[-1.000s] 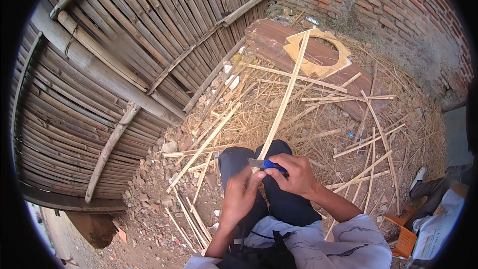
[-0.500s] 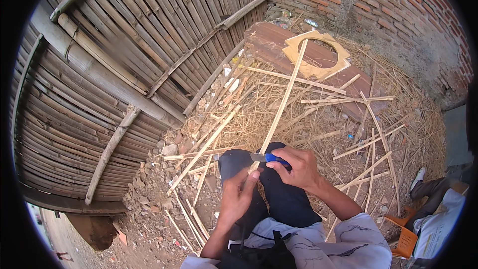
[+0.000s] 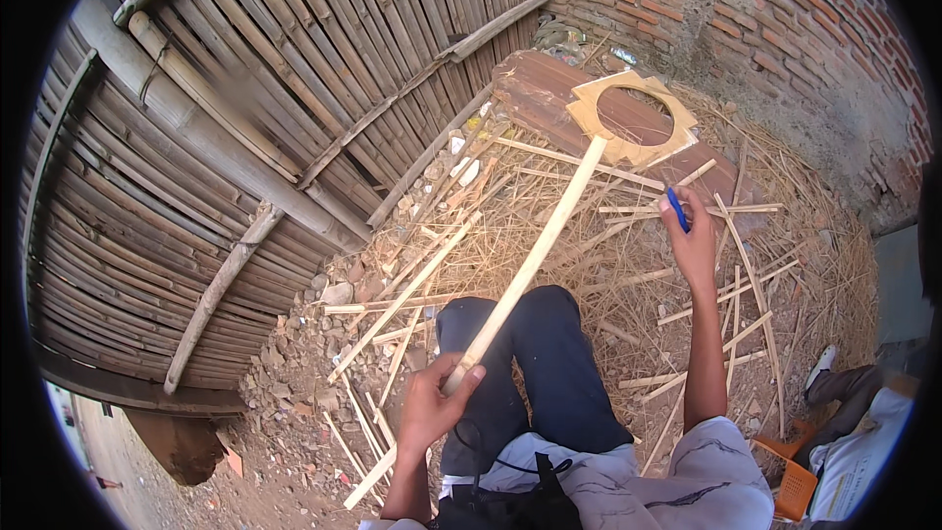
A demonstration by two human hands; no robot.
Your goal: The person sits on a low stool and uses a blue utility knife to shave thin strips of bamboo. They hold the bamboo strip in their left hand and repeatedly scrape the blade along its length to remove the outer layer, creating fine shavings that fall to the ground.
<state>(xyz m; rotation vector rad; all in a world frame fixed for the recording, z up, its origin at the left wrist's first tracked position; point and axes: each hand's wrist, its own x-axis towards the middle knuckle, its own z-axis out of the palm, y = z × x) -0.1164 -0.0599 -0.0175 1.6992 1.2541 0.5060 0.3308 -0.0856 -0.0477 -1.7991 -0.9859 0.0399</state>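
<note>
My left hand [image 3: 439, 404] is closed around a long pale bamboo strip [image 3: 535, 263], gripping it over my left thigh. From there the strip slants forward and right, and its short rear end passes down beside my left forearm. Out ahead on the right, my right hand [image 3: 694, 245] grips a blue-handled knife [image 3: 677, 208], clear of the strip. The knife's blade cannot be made out now. Beyond the strip's far tip lies a flat yellowish board with a round hole [image 3: 581, 110].
More split strips [image 3: 751, 280] lie scattered on straw and rubble. A brown wooden panel [image 3: 535, 83] rests under the holed board. On the left stands a bamboo wall [image 3: 294, 69], at the back a brick wall [image 3: 775, 29]. Another person's leg [image 3: 834, 412] and an orange chair [image 3: 797, 486] are at right.
My right hand has swung forward and right with the knife, off the strip. My left hand has drawn back toward me and left, and the strip has slid back with it.
</note>
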